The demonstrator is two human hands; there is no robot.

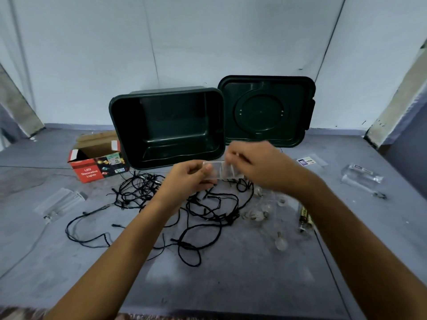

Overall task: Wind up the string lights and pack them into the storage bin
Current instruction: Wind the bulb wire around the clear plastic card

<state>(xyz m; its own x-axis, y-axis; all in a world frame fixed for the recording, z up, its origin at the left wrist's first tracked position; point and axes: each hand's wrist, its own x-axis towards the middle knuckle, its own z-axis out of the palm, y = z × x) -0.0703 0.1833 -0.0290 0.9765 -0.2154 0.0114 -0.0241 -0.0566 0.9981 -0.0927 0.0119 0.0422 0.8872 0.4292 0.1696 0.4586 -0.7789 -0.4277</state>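
A tangle of black string-light wire (pixel 184 204) sprawls across the grey floor in front of me. Behind it the dark green storage bin (pixel 120 125) lies tipped toward me, open and with nothing inside. My left hand (pixel 187 176) grips the left end of a small clear plastic case (pixel 217 172) held above the wires. At the case's right end my right hand (pixel 258 167) pinches it with blurred fingers. Several clear bulbs (pixel 280 242) lie loose to the right of the wire.
The bin's green lid (pixel 265 109) leans against the wall on the right. A red LED lights carton (pixel 97 158) stands open at the left. Clear plastic packaging (pixel 360 179) lies right, another piece (pixel 60 202) left. Batteries (pixel 305 218) rest near my right forearm.
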